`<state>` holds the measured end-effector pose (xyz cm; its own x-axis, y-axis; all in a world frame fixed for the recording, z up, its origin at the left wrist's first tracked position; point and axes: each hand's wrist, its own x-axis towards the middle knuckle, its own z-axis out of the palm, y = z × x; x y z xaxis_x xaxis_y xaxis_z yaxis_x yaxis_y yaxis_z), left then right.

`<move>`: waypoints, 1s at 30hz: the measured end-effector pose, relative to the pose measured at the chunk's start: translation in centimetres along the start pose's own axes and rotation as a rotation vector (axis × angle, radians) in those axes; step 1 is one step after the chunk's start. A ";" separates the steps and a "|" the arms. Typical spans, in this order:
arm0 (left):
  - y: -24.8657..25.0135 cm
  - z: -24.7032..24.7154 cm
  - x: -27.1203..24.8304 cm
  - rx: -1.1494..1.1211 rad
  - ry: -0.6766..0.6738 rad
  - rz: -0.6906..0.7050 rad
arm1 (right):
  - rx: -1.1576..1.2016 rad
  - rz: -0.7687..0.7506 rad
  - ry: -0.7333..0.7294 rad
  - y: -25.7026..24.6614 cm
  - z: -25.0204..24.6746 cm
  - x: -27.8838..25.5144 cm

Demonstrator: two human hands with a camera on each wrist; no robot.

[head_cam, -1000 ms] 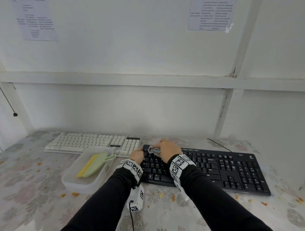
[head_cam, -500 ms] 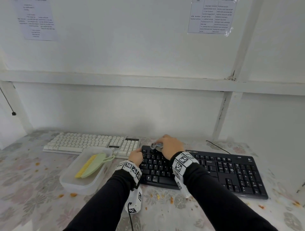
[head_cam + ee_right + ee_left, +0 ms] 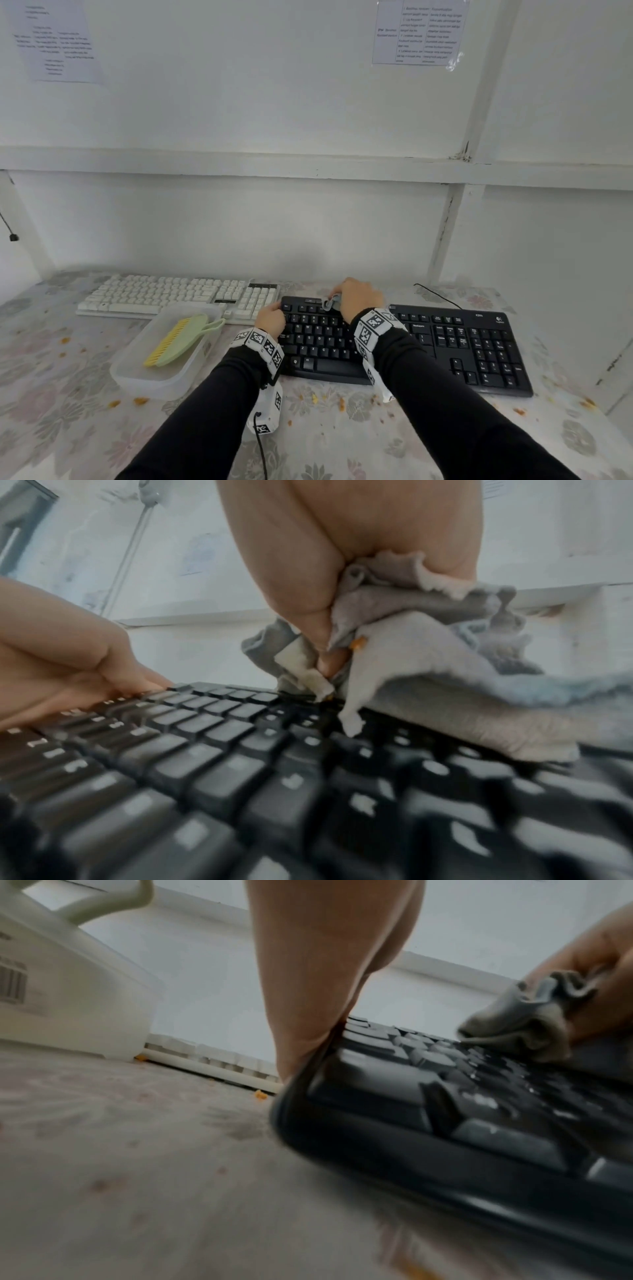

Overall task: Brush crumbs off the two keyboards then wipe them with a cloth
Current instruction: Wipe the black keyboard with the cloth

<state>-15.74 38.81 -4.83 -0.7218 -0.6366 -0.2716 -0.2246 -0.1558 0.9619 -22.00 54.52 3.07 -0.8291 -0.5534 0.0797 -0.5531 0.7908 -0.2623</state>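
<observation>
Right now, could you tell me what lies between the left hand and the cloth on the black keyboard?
Only bare black keys: the right wrist view shows the left hand, then uncovered black keyboard, then the cloth.

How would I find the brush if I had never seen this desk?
Find the white keyboard at the back left of the flowery table. Right in front sits a clear plastic tub. The brush lies inside: the only pale green thing there, with yellow bristles and a loop handle.

Black keyboard (image 3: 479,346): key letters legible (wall sheets unreadable).
</observation>
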 end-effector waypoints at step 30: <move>-1.0 -0.4 2.6 0.217 0.105 0.017 | -0.072 0.411 0.069 13.5 -3.1 -3.7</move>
<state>-17.14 37.01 -6.45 -0.6573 -0.7145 -0.2395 -0.3562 0.0144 0.9343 -26.64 68.06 2.22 -0.9841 -0.1713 0.0475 -0.1776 0.9596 -0.2183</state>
